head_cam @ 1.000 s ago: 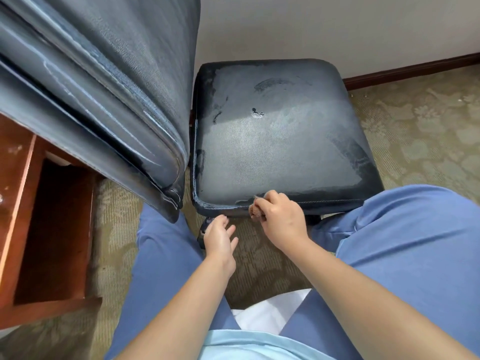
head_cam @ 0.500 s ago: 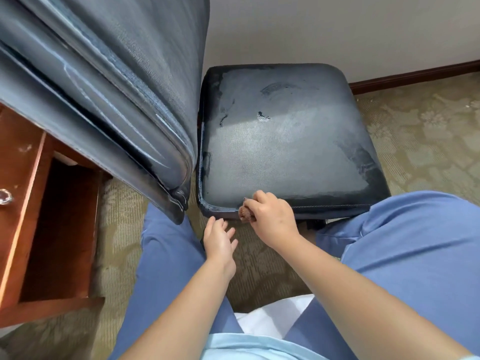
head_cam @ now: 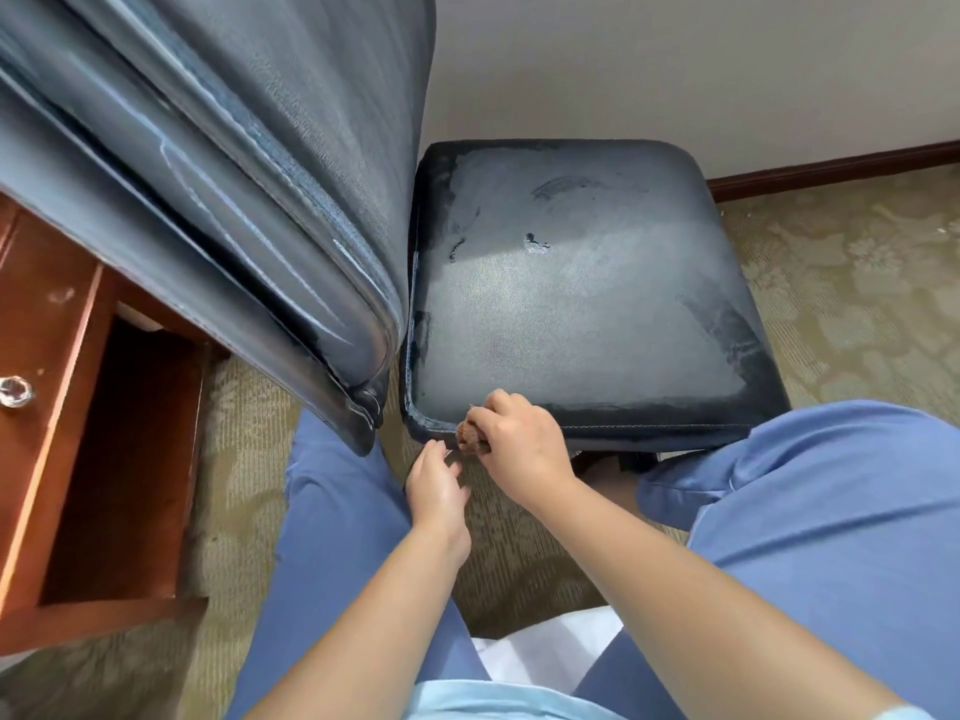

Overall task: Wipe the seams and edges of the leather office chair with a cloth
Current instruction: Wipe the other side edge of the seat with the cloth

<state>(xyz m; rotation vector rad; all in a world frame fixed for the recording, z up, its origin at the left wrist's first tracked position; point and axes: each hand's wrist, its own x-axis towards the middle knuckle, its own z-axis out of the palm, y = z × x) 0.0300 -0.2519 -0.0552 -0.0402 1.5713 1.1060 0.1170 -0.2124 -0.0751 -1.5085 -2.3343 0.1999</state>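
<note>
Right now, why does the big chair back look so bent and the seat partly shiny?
Head view: the wide-angle lens bows the dark leather chair back near the frame's left edge; soft light leaves a pale sheen across the dark leather seat cushion; the right hand and brown cloth look sharp.

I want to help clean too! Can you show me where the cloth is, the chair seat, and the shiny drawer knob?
cloth (head_cam: 470, 438): head view, on the brown bunched bit poking out of the right hand.
chair seat (head_cam: 582, 314): head view, on the middle of its top.
drawer knob (head_cam: 15, 391): head view, on its shiny face.
</note>
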